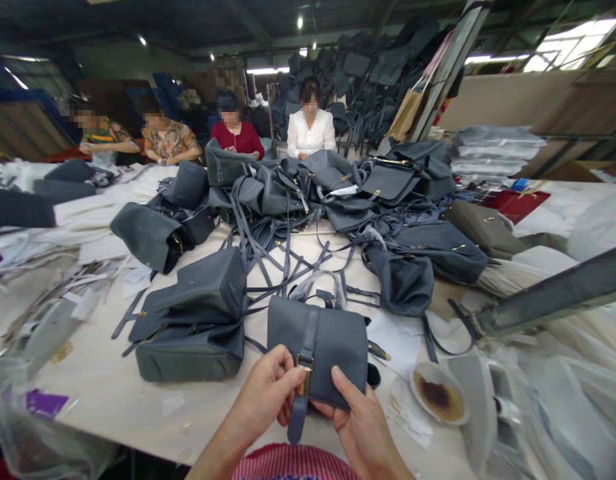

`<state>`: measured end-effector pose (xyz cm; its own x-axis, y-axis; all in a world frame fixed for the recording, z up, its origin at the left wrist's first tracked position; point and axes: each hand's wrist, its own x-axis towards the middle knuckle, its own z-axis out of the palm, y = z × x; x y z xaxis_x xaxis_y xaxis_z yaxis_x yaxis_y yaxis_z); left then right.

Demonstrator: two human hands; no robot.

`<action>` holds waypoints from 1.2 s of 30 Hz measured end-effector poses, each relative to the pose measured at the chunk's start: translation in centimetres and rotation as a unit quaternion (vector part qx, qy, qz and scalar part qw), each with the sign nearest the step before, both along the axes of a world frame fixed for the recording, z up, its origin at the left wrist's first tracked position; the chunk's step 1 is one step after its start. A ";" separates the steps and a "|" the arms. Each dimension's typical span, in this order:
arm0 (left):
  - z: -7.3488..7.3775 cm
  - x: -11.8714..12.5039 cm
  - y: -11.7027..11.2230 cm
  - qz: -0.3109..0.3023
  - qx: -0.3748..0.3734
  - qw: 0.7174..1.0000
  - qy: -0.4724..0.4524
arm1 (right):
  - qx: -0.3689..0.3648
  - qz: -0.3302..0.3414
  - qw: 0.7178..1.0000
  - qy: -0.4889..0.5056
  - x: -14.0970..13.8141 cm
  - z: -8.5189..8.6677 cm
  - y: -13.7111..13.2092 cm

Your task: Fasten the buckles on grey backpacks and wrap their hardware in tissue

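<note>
A dark blue-grey backpack-style bag [341,337] lies in front of me with its flap facing up. Down the flap runs a strap [309,330] with a gold metal buckle [307,365], and the loose strap end hangs below the flap's edge. My left hand [271,387] is closed, thumb and fingers pinching the strap at the buckle. My right hand [361,417] grips the flap's lower right edge, thumb on top and fingers hidden underneath. Clear plastic wraps the bag's top handle [341,287].
Another such bag [198,327] lies to the left. A heap of bags [308,187] with tangled straps fills the table's middle. At right are a bowl with brown residue [441,393], a grey metal bar [553,293] and plastic bags. Several people sit across the table.
</note>
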<state>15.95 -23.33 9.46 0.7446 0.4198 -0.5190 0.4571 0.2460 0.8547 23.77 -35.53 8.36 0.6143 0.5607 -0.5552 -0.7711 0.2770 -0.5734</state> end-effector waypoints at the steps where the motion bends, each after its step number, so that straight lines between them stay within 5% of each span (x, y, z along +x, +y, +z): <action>1: 0.1 0.0 0.0 -0.003 -0.001 1.000 0.003 | -0.005 0.000 1.000 -0.002 0.0 0.0 0.0; 6: 0.6 0.3 -0.4 0.018 0.083 0.996 0.027 | -0.024 0.002 1.000 -0.014 -0.3 -0.2 -0.2; 20: -0.8 -0.4 0.3 -0.034 -0.040 0.999 0.011 | -0.029 0.018 0.999 -0.020 -0.6 -1.3 -0.4; 36: -0.2 -0.2 0.6 -0.082 0.000 0.995 0.058 | -0.048 0.018 0.998 -0.038 -0.9 -1.7 -0.9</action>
